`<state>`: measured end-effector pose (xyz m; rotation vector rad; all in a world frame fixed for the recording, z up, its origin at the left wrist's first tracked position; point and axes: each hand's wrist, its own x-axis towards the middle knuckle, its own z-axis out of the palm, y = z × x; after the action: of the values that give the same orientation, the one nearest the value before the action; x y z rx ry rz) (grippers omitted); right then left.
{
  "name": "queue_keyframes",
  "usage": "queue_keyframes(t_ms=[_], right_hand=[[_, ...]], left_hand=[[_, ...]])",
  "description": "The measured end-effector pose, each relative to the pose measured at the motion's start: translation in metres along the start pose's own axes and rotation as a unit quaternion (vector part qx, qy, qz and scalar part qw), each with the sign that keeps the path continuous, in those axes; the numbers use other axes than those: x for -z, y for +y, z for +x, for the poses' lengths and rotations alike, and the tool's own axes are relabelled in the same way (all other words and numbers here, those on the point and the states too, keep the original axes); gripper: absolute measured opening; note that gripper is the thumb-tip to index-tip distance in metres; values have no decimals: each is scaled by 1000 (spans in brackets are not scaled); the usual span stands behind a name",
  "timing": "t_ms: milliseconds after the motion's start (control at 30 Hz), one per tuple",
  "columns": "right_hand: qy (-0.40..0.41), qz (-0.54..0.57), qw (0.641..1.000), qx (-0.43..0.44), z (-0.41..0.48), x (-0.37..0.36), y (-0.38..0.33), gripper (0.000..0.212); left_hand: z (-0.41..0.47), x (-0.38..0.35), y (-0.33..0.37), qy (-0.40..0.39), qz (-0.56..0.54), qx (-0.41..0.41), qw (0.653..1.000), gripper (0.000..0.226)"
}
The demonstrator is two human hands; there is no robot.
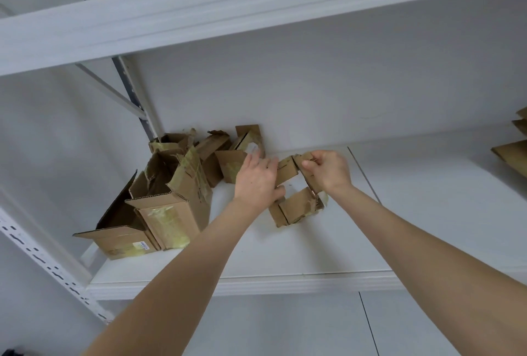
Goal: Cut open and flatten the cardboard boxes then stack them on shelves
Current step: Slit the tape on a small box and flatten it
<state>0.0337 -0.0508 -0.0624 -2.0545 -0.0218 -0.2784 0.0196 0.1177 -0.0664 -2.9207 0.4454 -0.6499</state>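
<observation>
From the head view: left hand (256, 181) curled round the small box (296, 207) at its left wall, right hand (328, 173) pinching its top flap, just right of the box pile (171, 198) on the shelf (285, 258). Best to push opposite corners together (taped corner may resist), then press flat.

Counted: two hands, one left hand (256, 181) and one right hand (328, 173). One small opened brown cardboard box (296, 207) between them. At left, at least five brown taped cardboard boxes (176, 198); the exact number is unclear. Three flat brown cardboard pieces (513, 156) at right. Two white metal shelf levels (299, 256).
</observation>
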Motion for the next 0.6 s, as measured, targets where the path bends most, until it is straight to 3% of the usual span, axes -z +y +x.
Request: queue_keyframes(t_ms=[67,200,467,533,600], right_hand=[[-9,13,1000,11,-1,-2,-1,14],[-27,-52,998,-15,-5,6,5,27],[-57,-75,981,-168,-19,5,1,99],[-36,-77,979,-184,-23,-2,2,95],[-5,-68,980,-189,-23,-4,4,78]], left_hand=[[-1,2,4,-33,31,30,999,59],[-4,7,6,28,-57,92,994,27],[4,13,14,87,-128,193,969,29],[3,15,24,116,-159,184,963,28],[1,14,31,137,-195,175,955,24]])
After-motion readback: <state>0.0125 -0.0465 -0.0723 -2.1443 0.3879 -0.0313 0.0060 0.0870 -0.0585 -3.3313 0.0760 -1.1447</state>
